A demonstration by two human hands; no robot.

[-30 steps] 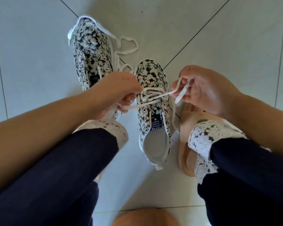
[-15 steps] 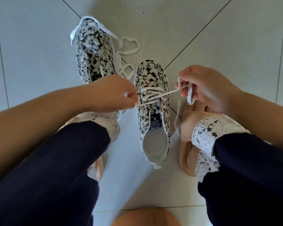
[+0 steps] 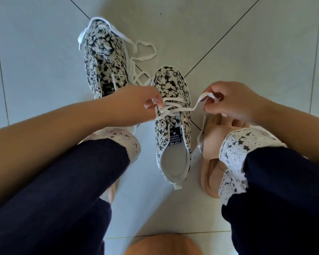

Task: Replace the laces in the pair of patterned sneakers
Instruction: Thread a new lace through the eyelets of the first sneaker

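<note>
Left grip [image 3: 136, 104] is clenched on the white lace [image 3: 175, 107] — fingertips pinch it right at the left eyelet row of the near sneaker [image 3: 173, 126]. Right grip [image 3: 232, 100] is grasping the same lace's other run: flat strand pinched between thumb and fingers, leading from the grip across to the sneaker's right eyelets, slightly slack. A loose tail hangs below the right grip, down past the beige slipper [image 3: 210, 144] under that wrist. Near sneaker sits on the floor [image 3: 247, 43] directly between the two grips, toe pointing away from the person, heel towards them. Its toe-end eyelets are crossed with lace; the eyelets nearer the tongue label show as open metal rings. Far sneaker [image 3: 105, 57] lies beyond the left grip, toe away, heel end hidden by that hand and forearm. A second loose lace [image 3: 145, 52] is draped round its toe and coils on the floor between it and the near sneaker's toe — beyond both grips. Below the grips: navy trouser legs [image 3: 63, 190] with white lacework cuffs [image 3: 234, 153], one leg either side of the near sneaker. Rounded orange-brown thing [image 3: 164, 243] at the bottom edge, nearest the person; cannot tell what it is.
</note>
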